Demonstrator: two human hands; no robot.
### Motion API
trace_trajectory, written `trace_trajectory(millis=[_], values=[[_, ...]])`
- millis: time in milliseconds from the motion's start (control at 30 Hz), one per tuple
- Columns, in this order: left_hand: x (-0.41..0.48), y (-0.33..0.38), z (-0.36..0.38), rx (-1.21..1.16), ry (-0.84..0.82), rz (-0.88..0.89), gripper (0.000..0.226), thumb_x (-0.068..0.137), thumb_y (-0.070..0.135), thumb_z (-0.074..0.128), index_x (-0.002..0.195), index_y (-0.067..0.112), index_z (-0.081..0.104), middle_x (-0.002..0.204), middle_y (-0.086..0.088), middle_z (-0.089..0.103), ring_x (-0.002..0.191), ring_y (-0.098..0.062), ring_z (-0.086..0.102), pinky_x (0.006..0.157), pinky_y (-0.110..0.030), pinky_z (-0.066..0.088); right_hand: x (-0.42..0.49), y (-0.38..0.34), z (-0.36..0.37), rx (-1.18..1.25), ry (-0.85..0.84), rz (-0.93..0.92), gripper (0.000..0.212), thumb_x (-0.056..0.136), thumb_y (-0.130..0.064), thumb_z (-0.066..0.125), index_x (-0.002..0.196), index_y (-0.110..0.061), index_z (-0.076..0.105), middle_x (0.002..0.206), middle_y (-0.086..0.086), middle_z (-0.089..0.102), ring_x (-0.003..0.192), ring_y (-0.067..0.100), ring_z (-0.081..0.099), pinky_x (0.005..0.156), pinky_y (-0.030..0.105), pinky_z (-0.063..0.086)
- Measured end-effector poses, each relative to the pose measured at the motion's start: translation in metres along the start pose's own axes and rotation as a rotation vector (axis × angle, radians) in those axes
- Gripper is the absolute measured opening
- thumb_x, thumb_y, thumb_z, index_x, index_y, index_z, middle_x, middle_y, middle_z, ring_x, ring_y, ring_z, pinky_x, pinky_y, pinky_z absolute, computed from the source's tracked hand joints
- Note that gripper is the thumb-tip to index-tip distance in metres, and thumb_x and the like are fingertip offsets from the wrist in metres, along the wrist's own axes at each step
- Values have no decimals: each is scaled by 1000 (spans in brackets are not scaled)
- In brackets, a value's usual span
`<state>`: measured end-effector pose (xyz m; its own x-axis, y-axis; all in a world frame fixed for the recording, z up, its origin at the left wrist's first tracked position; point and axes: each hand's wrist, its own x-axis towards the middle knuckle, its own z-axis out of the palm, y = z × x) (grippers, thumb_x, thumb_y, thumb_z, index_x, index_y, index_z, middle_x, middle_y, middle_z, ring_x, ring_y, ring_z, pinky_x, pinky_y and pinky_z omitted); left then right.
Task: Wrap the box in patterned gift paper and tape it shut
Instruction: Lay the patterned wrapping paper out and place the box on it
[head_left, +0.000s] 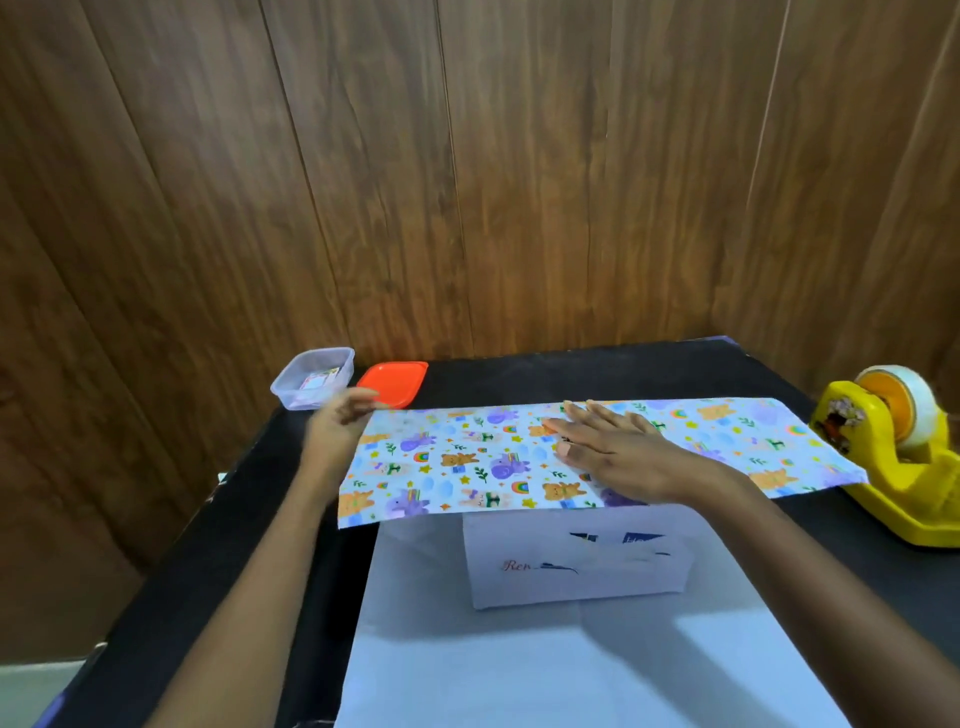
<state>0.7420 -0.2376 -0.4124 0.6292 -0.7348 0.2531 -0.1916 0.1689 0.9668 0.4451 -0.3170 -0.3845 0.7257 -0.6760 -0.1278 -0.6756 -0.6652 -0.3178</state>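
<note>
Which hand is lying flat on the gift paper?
The right hand, fingers straight, palm down on the gift paper over the box; the left hand pinches its far corner instead.

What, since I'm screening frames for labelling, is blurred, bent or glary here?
In the head view, the left hand is motion-blurred at a corner of the gift paper; the right hand, flat on that paper, looks sharper; the wide lens bows the wall panels; print on the box is smeared; no harsh glare.
</note>
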Motion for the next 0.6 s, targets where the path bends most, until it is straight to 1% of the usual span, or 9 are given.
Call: trace_trajectory(millis=[33,100,133,167,233,300,367,433,600], values=[[0,6,-7,-33,65,-19,33,86,-13,48,82,18,54,75,4,68,64,-4,65,59,-17,49,2,-1,1,-28,3,0,49,102,-43,18,149,-37,5,158,-10,-9,145,10,-14,115,39,-8],[-7,25,-22,51,218,33,33,86,-10,49,82,23,55,88,2,64,85,-12,63,69,-18,45,4,-2,2,-82,4,1,50,102,-42,17,150,-35,2,158,-7,-11,145,13,-14,115,41,-6],[-19,41,-24,137,241,109,32,86,-7,51,85,24,58,93,6,63,96,-15,59,76,-18,43,4,-3,3,-89,4,0,50,102,-42,17,150,-34,2,158,-6,-11,145,14,-13,115,42,-6],[-33,58,-19,218,179,197,28,88,-3,54,91,24,61,98,10,62,103,-12,56,83,-17,42,3,-3,3,-82,7,2,51,102,-42,17,150,-34,3,158,-6,-10,145,14,-13,115,42,-6],[-73,87,7,428,-139,353,19,89,13,61,105,24,61,110,22,55,111,4,49,93,-10,35,3,-3,3,-62,18,6,51,102,-42,19,150,-33,5,159,-6,-9,145,15,-12,115,43,-6],[-109,98,42,768,-469,432,42,82,35,67,122,27,54,128,25,45,121,9,38,100,-7,25,5,-4,1,-56,25,8,51,102,-41,21,150,-32,7,159,-5,-7,146,16,-11,115,44,-5],[-123,86,74,1141,-670,468,75,81,52,62,143,21,34,151,11,29,139,-5,20,109,-17,16,3,-4,-1,-54,27,11,50,102,-39,23,150,-32,11,159,-4,-4,146,16,-8,115,45,-3],[-122,73,90,1376,-713,484,87,83,60,53,149,17,17,157,2,14,144,-14,10,114,-26,10,3,-2,-2,-54,43,-2,48,102,-39,25,149,-32,16,159,-5,2,146,16,-2,116,43,0],[-117,64,98,1406,-727,438,91,84,63,48,151,17,7,159,-1,3,145,-16,7,115,-30,9,7,12,-4,-97,182,-85,43,98,-50,29,140,-40,36,150,-15,29,138,14,19,107,37,13]])
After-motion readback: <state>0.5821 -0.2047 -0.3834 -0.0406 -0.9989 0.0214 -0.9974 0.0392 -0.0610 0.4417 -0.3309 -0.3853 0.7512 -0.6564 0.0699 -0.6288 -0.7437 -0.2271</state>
